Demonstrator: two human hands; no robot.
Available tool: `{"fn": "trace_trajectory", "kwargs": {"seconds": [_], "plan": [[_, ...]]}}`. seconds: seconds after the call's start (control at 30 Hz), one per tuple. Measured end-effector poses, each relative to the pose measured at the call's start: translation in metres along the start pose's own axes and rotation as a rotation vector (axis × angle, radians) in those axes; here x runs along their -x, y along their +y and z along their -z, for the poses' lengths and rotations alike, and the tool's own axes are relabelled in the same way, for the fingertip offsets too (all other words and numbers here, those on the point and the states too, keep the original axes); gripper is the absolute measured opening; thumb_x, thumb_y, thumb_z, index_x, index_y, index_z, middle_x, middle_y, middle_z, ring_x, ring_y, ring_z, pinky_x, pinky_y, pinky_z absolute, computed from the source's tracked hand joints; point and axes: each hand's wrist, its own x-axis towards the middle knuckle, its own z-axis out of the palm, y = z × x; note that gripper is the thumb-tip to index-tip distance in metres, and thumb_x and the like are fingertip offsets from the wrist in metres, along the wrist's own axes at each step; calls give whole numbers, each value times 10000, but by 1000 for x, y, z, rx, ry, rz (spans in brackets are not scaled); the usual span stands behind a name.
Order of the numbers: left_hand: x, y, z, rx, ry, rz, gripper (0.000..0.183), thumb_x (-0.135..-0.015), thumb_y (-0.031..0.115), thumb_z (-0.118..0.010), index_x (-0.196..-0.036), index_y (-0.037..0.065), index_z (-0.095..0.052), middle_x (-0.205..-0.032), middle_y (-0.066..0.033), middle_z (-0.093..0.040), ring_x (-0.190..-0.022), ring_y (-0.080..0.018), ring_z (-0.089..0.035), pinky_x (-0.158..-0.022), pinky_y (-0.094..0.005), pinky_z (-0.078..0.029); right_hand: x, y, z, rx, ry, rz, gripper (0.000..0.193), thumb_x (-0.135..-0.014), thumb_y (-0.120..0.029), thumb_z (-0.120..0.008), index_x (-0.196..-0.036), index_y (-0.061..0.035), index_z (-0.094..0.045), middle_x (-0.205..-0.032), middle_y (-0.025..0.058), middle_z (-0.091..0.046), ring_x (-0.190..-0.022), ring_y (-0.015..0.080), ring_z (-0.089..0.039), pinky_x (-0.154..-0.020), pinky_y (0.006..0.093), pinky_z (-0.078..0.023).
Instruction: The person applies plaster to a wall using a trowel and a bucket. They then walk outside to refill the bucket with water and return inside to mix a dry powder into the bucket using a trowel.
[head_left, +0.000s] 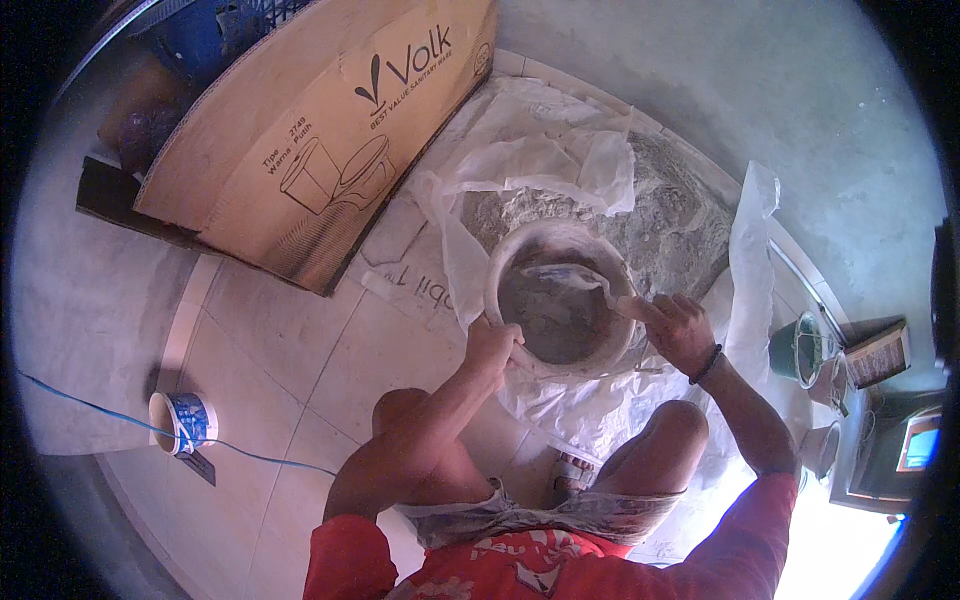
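Observation:
In front of my knees stands a round, dusty bucket with a thick pale rim. Wet-looking grey mortar covers its inside. My left hand grips the near left part of the rim, thumb on top. Over the right side of the rim, my right hand is closed round the handle of a trowel. The trowel's blade reaches into the bucket above the mortar, and its handle is mostly hidden by my fingers. Behind the bucket lies a heap of grey powder on a white plastic sack.
A large cardboard box leans at the far left. On the tiled floor, a blue cable runs past a white and blue tub. Along the right wall stand a green bucket and other containers.

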Motion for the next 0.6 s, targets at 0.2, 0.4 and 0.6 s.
{"fn": "trace_trajectory", "kwargs": {"seconds": [0.2, 0.4, 0.6], "plan": [[-2, 0, 0, 115, -61, 20, 309, -620, 24, -557, -918, 42, -477, -701, -57, -494, -547, -190, -532, -469, -351, -510, 6, 6, 6, -216, 95, -178, 342, -683, -64, -626, -1023, -54, -591, -781, 75, -591, -677, 257, -595, -614, 352, -492], [-6, 11, 12, 134, -70, 40, 269, -631, 24, -550, -886, 44, -467, -704, -46, -469, -595, -200, -543, -484, -352, -511, 27, 36, -4, -571, 303, -690, 386, -704, -123, -648, -1065, -8, -574, -891, 135, -646, -768, 222, -633, -676, 316, -491], [-5, 24, 23, 185, -128, 53, 390, -642, -14, -528, -1022, -2, -445, -888, -101, -505, -768, -203, -562, -609, -362, -531, 113, 111, -94, -214, 309, -1155, 386, -711, -261, -626, -1047, -74, -595, -822, 186, -634, -774, 332, -621, -677, 412, -487]]}}
